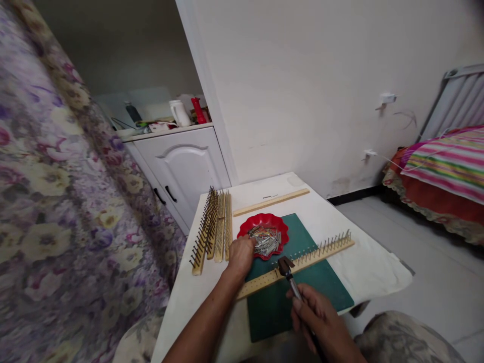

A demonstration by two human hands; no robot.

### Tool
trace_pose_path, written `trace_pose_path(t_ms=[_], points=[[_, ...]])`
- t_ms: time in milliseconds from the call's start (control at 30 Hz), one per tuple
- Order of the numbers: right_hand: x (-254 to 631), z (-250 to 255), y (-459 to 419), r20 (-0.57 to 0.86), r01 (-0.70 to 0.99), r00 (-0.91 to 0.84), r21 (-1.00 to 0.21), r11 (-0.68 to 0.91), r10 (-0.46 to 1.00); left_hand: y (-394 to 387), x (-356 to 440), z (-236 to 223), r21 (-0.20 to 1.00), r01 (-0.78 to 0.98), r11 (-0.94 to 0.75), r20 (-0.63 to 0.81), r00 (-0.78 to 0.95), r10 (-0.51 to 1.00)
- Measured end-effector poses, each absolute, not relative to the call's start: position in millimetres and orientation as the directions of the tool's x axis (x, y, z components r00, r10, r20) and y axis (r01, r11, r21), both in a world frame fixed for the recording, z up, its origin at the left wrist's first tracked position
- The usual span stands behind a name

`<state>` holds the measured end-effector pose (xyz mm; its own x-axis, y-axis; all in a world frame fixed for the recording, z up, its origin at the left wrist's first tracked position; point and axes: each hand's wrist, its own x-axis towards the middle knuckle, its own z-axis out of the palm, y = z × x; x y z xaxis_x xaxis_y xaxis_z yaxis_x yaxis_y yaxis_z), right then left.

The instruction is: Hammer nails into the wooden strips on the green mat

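Note:
My right hand is wrapped around the handle of a claw hammer. The hammer's dark head is over a pale wooden strip, which lies slantwise across a green mat. Nails stand in a row along the right part of that strip; its left part shows small holes. At the left rim of a scalloped red bowl, my left hand has its fingers curled in toward a heap of loose silver nails. Its fingertips are partly hidden, so what they pinch cannot be made out.
Several strips studded with nails lie side by side on the left of the white table. Behind the bowl lies another wooden strip, with a couple of thin dark pieces beyond it. A floral curtain hangs at the left, near a white cabinet.

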<state>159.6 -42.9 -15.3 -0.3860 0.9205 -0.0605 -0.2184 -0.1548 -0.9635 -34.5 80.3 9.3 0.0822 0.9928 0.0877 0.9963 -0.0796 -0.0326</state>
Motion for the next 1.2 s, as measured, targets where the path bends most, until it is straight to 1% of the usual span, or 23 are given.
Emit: trace_pose_path(t_ms=[267, 367, 400, 467, 533, 600, 633, 700, 767, 867, 1067, 1133, 1200], points=[[158.2, -15.3, -43.1, -0.08, -0.226, -0.375, -0.959, -0.174, 0.924, 56.5, -36.7, 21.8, -0.073, 0.992, -0.108, 0.148, 0.118, 0.982], [157.1, -15.4, -42.7, -0.081, -0.222, -0.346, -0.961, -0.165, 0.935, 43.3, -40.6, 29.0, -0.051, 0.994, -0.102, 0.173, 0.109, 0.979], [156.8, -15.8, -42.6, -0.087, -0.216, -0.331, -0.962, -0.165, 0.94, 36.6, -41.5, 30.9, -0.017, 0.995, -0.102, 0.182, 0.104, 0.978], [156.7, -16.8, -41.9, -0.092, -0.192, -0.286, -0.97, -0.151, 0.954, 19.2, -41.1, 32.6, 0.115, 0.985, -0.13, 0.193, 0.106, 0.976], [157.1, -18.2, -40.4, -0.08, -0.149, -0.21, -0.982, -0.113, 0.974, -1.8, -36.6, 30.9, 0.316, 0.929, -0.193, 0.178, 0.142, 0.974], [157.9, -20.2, -38.3, -0.045, -0.097, -0.126, -0.994, -0.058, 0.991, -22.9, -28.7, 25.7, 0.507, 0.822, -0.26, 0.16, 0.207, 0.965], [158.2, -21.4, -37.3, -0.029, -0.077, -0.094, -0.996, -0.036, 0.995, -32.1, -24.3, 22.3, 0.572, 0.773, -0.274, 0.153, 0.228, 0.962], [158.2, -23.7, -35.9, -0.02, -0.072, -0.077, -0.997, -0.026, 0.997, -46.2, -16.5, 15.5, 0.637, 0.719, -0.279, 0.153, 0.236, 0.96], [157.2, -25.4, -35.9, -0.055, -0.109, -0.117, -0.992, -0.068, 0.992, -53.8, -11.7, 10.7, 0.646, 0.706, -0.291, 0.161, 0.246, 0.956], [155.1, -25.0, -38.0, -0.11, -0.171, -0.188, -0.975, -0.142, 0.976, -55.8, -11.2, 10.0, 0.629, 0.703, -0.331, 0.171, 0.29, 0.942], [155.9, -19.1, -42.2, -0.102, -0.24, -0.195, -0.96, -0.148, 0.976, -52.7, -14.9, 16.8, 0.581, 0.721, -0.378, 0.188, 0.333, 0.924], [156.5, -18.2, -43.1, -0.095, -0.241, -0.192, -0.96, -0.141, 0.977, -53.5, -14.2, 16.9, 0.594, 0.71, -0.378, 0.182, 0.339, 0.923], [156.5, -17.4, -43.9, -0.088, -0.243, -0.197, -0.961, -0.135, 0.976, -54.7, -13.3, 16.4, 0.646, 0.673, -0.36, 0.187, 0.318, 0.93]])
